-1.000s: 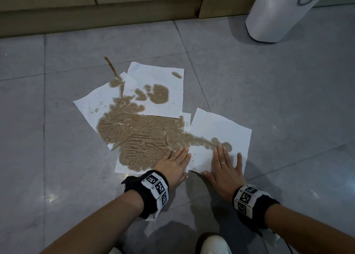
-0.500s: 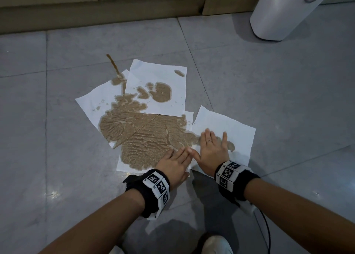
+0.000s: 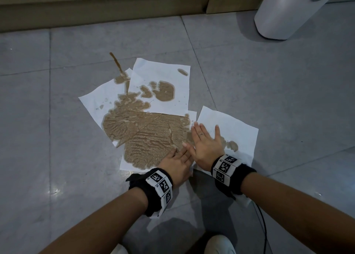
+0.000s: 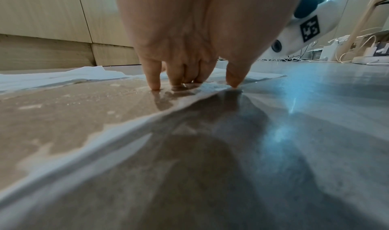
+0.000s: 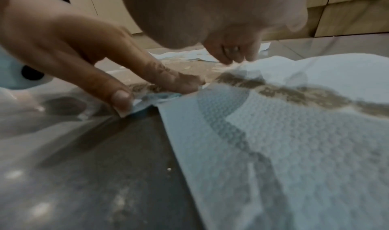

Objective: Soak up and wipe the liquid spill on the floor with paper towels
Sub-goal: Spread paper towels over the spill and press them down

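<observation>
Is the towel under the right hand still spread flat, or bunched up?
Mostly spread. The rightmost towel lies open on the floor under the right hand; the right wrist view shows it rumpled near the fingertips.

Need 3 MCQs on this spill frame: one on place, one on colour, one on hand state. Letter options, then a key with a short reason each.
1. Where does the right hand rest?
A. on the rightmost paper towel
B. on bare floor
C. on the cabinet

2. What colour is the soaked spill?
A. blue
B. brown
C. red

3. How is the left hand set?
A. clenched in a fist
B. lifted off the floor
C. fingers extended, tips pressing the wet towel

Key: 1 A, palm lies on that sheet; 2 B, brown stain across the white sheets; 3 C, left wrist view shows fingertips touching the paper.
</observation>
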